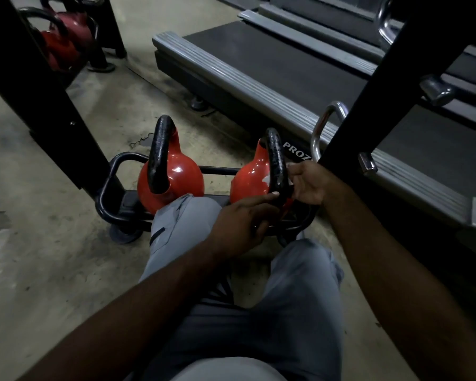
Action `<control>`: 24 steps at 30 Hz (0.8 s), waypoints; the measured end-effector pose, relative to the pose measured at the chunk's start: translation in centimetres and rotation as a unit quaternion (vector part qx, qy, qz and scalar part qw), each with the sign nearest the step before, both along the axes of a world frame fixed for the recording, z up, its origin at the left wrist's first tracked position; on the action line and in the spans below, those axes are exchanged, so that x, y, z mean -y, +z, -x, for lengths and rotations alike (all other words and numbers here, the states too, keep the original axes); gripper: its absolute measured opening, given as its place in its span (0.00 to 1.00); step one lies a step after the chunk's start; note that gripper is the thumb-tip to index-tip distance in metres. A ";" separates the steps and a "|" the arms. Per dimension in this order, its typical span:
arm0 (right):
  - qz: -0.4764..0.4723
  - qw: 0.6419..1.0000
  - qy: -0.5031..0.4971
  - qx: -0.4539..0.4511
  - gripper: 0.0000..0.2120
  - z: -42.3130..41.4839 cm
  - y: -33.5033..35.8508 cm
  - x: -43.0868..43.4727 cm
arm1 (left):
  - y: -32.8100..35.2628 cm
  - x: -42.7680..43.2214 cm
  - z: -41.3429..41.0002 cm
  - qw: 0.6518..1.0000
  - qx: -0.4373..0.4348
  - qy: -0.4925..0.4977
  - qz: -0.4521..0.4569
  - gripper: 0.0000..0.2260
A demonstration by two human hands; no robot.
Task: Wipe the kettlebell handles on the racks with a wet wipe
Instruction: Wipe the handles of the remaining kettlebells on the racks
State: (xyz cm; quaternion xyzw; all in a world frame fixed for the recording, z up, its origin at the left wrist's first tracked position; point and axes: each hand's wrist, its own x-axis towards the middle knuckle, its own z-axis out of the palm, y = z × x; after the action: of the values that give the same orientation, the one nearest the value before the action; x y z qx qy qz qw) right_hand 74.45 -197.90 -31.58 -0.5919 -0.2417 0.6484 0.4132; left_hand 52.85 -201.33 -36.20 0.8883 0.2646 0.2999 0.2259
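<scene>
Kettlebells [176,174], two, in rack [106,188]; left hand [241,225], right hand [309,184] grip handle [276,158].

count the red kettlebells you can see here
4: left kettlebell and right kettlebell on the near rack; two dim ones at top left. More may be hidden.

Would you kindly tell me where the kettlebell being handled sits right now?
In the head view, the kettlebell sits on the low black rack, right of the other red kettlebell, near the treadmill.
</scene>
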 end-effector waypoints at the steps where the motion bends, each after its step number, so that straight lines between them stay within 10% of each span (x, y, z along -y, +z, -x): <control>1: -0.007 1.000 0.002 -0.009 0.14 -0.3 0.0 0.0 | 0.2 -0.4 0.0 1.000 0.013 0.013 0.008 0.14; 16: -0.173 0.957 -0.087 0.217 0.11 1.7 -2.5 4.7 | 4.2 -12.6 -6.2 0.979 0.038 0.024 0.200 0.19; 21: -0.299 0.864 -0.191 0.356 0.12 5.2 -4.3 8.8 | 3.9 -13.7 -6.5 0.957 0.085 0.017 0.277 0.20; 24: -0.356 0.727 -0.130 0.572 0.08 6.2 -3.6 6.7 | 3.8 -13.7 -6.3 0.958 0.078 0.011 0.274 0.20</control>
State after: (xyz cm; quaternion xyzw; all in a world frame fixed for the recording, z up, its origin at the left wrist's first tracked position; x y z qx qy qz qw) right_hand 68.24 -204.60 -35.22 -0.6857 -0.5661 -0.0073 0.4575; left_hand 59.19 -187.64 -32.43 0.7630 0.3278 0.2870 0.4775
